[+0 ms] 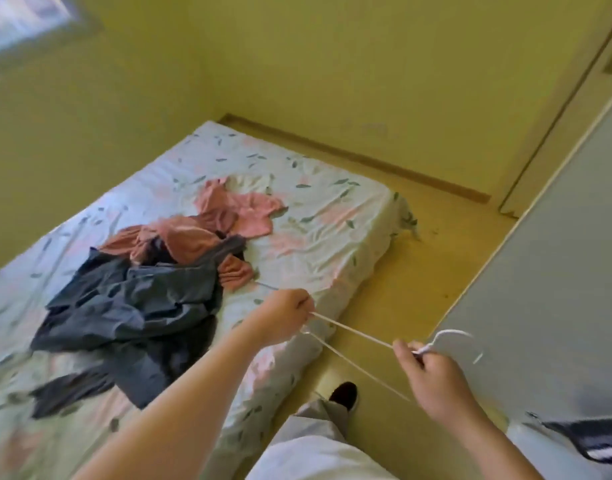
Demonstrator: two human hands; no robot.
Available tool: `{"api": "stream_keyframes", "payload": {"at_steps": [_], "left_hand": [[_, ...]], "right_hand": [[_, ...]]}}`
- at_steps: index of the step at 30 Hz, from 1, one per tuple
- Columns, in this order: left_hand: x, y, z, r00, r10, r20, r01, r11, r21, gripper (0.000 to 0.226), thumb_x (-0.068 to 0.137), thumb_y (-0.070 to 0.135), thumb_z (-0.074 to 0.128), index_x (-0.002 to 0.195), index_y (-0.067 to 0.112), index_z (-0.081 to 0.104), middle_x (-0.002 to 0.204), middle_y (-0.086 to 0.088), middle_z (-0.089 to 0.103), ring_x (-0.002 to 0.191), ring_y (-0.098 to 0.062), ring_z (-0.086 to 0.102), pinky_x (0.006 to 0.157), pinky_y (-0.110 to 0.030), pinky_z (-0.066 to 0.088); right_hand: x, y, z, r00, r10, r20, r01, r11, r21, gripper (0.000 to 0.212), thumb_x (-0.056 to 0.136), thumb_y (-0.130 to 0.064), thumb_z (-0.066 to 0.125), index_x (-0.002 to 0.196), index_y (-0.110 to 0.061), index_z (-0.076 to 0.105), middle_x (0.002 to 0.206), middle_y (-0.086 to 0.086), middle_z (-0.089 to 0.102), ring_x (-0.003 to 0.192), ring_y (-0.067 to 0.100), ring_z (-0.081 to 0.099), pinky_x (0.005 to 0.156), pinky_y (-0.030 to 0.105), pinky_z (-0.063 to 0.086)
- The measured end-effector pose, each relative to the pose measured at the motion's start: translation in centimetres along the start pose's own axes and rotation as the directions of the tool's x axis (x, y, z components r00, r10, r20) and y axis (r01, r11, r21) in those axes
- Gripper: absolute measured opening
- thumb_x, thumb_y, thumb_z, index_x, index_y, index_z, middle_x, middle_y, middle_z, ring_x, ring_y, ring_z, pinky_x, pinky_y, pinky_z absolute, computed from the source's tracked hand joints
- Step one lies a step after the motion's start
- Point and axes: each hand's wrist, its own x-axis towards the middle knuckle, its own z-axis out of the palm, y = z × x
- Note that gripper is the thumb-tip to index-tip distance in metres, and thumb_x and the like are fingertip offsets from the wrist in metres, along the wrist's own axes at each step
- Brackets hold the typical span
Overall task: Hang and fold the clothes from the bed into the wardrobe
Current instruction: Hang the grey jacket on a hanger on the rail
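The left hand (284,315) pinches 1 end of the white hanger (353,330), and the right hand (427,374) has its grip curled round the neck, likely readying it for the clothes (152,292) heaped on the bed (332,216).

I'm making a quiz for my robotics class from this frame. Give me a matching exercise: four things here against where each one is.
Things:
1 white hanger
2 pink clothes
3 dark grey clothes
4 dark shoe

Places:
a on the floor
b on the bed, far side of the pile
c held by left hand and right hand
d on the bed, near side of the pile

Pairs: 1-c, 2-b, 3-d, 4-a
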Motion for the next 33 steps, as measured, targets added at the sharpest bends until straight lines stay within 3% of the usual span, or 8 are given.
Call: {"api": "stream_keyframes", "payload": {"at_steps": [7,11,16,19,21,24,30,33], "left_hand": [[1.6,-15.0,-1.1,0.959,-0.192,-0.207,0.159,0.973,-0.167,0.031,0.104,0.02,0.046,0.079,0.015,0.064,0.083,0.004,0.058,0.078,-0.015,0.054,0.071,-0.031,0.041],[4.6,-24.3,-3.5,0.809,-0.48,-0.34,0.32,0.844,-0.43,0.034,0.101,0.039,0.05,0.085,0.011,0.061,0.088,-0.004,0.062,0.073,-0.017,0.058,0.059,-0.033,0.04],[6.9,-37.2,-6.6,0.615,-0.781,-0.11,0.591,0.549,-0.591,0.035,0.1,0.034,0.049,0.096,0.002,0.063,0.09,-0.015,0.069,0.075,-0.026,0.063,0.055,-0.034,0.044],[7.4,-44.6,-6.7,0.501,-0.863,0.064,0.703,0.362,-0.612,0.038,0.098,0.035,0.052,0.11,0.002,0.065,0.104,-0.02,0.071,0.08,-0.031,0.067,0.056,-0.032,0.047],[7.6,-47.9,-6.7,0.406,-0.896,0.179,0.682,0.166,-0.713,0.035,0.099,0.033,0.055,0.115,0.002,0.063,0.103,-0.016,0.07,0.081,-0.03,0.066,0.069,-0.039,0.058],[8.4,-52.0,-6.3,0.285,-0.883,0.373,0.533,-0.177,-0.827,0.044,0.1,0.031,0.059,0.136,0.008,0.052,0.127,-0.011,0.062,0.096,-0.026,0.066,0.067,-0.036,0.056],[12.3,-57.7,-3.6,0.299,-0.785,0.543,0.289,-0.468,-0.835,0.062,0.097,0.036,0.065,0.15,0.014,0.041,0.151,-0.009,0.047,0.125,-0.03,0.057,0.109,-0.047,0.047],[14.3,-59.6,-2.9,0.334,-0.751,0.57,0.157,-0.552,-0.819,0.074,0.095,0.038,0.069,0.156,0.017,0.032,0.16,-0.008,0.033,0.139,-0.031,0.045,0.11,-0.049,0.046]], "right_hand": [[7.8,-8.4,10.4,0.973,-0.002,0.231,0.07,0.955,-0.287,0.048,0.103,-0.051,0.04,0.07,-0.02,0.055,0.062,-0.001,0.062,0.067,0.012,0.06,0.068,0.037,0.048],[13.4,-15.1,17.7,0.948,-0.065,0.311,0.177,0.921,-0.347,0.043,0.104,-0.05,0.038,0.073,-0.025,0.057,0.075,-0.006,0.062,0.073,0.01,0.057,0.062,0.03,0.039],[19.3,-20.6,28.7,0.935,-0.076,0.346,0.191,0.931,-0.31,0.039,0.105,-0.045,0.038,0.072,-0.026,0.047,0.074,-0.005,0.055,0.078,0.021,0.057,0.076,0.039,0.048],[21.7,-22.8,34.0,0.931,-0.088,0.354,0.203,0.931,-0.302,0.03,0.106,-0.043,0.039,0.082,-0.024,0.039,0.073,-0.003,0.053,0.072,0.021,0.054,0.062,0.026,0.042],[22.9,-23.9,36.8,0.915,-0.08,0.395,0.207,0.935,-0.289,0.029,0.106,-0.041,0.038,0.084,-0.022,0.04,0.074,0.0,0.054,0.066,0.014,0.052,0.051,0.018,0.036],[24.6,-25.1,40.5,0.863,-0.043,0.503,0.178,0.959,-0.223,0.033,0.106,-0.041,0.04,0.086,-0.015,0.045,0.073,0.0,0.052,0.062,0.013,0.047,0.05,0.022,0.034],[28.5,-24.8,47.4,0.872,0.033,0.488,0.058,0.984,-0.17,0.023,0.1,-0.04,0.051,0.082,-0.027,0.046,0.06,-0.009,0.052,0.05,0.0,0.048,0.053,0.017,0.037],[29.8,-24.1,49.1,0.87,0.074,0.488,0.062,0.965,-0.257,0.032,0.101,-0.038,0.051,0.09,-0.008,0.048,0.068,0.0,0.054,0.054,0.004,0.051,0.049,0.015,0.033]]}}
